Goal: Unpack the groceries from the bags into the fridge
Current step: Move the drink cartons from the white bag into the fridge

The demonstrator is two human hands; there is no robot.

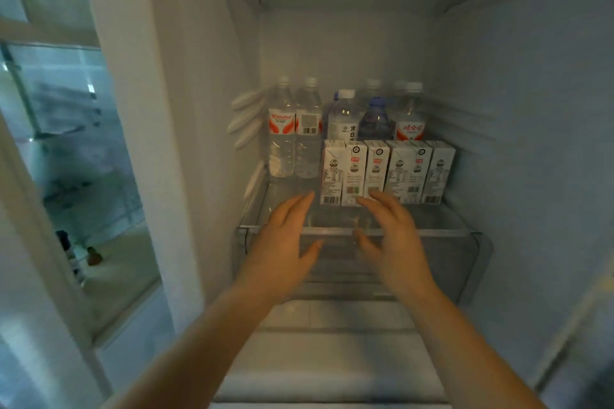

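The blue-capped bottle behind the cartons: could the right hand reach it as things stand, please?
Probably not directly. The blue-capped bottle stands behind the row of milk cartons, which blocks a straight reach. The right hand is open and empty, so it would likely have to go over them.

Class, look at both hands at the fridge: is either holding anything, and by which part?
Nothing is held. The left hand and right hand are open, no grip.
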